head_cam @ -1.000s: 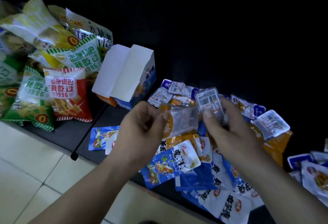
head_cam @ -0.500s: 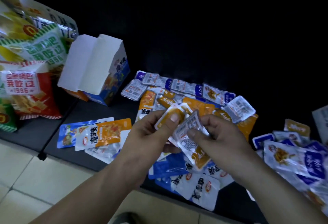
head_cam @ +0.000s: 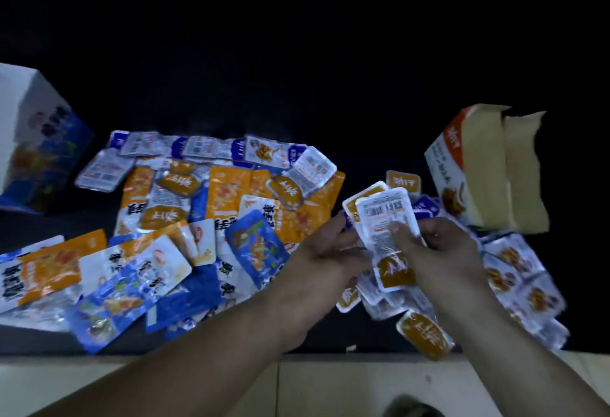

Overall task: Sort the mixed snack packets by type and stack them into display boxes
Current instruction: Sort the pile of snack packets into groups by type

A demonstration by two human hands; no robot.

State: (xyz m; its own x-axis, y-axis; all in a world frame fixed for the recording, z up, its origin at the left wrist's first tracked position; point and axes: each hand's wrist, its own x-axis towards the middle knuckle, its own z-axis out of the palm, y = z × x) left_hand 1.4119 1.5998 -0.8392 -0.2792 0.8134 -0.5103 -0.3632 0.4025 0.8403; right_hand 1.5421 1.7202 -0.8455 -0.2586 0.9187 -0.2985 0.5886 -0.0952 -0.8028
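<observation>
Both hands hold a small stack of orange snack packets (head_cam: pixel 384 218) between them, above the dark shelf. My left hand (head_cam: pixel 325 258) pinches the stack's left edge and my right hand (head_cam: pixel 435 248) grips its right side, thumb on the top packet's barcode back. A heap of mixed orange and blue packets (head_cam: pixel 204 218) lies to the left. More small packets (head_cam: pixel 515 271) are piled under and right of my right hand. An orange and white display box (head_cam: pixel 462 172) stands open at the right. A blue display box (head_cam: pixel 36 146) stands at the far left.
The dark shelf (head_cam: pixel 49 222) ends at a front edge just below the hands, with pale floor tiles (head_cam: pixel 346 383) beneath. One orange packet (head_cam: pixel 425 334) lies at that edge. The back of the shelf is black and unlit.
The view has swung to the right: the blue box slid to the left edge and the orange box came into sight. Both hands moved right with the packets, now gathered into a stack.
</observation>
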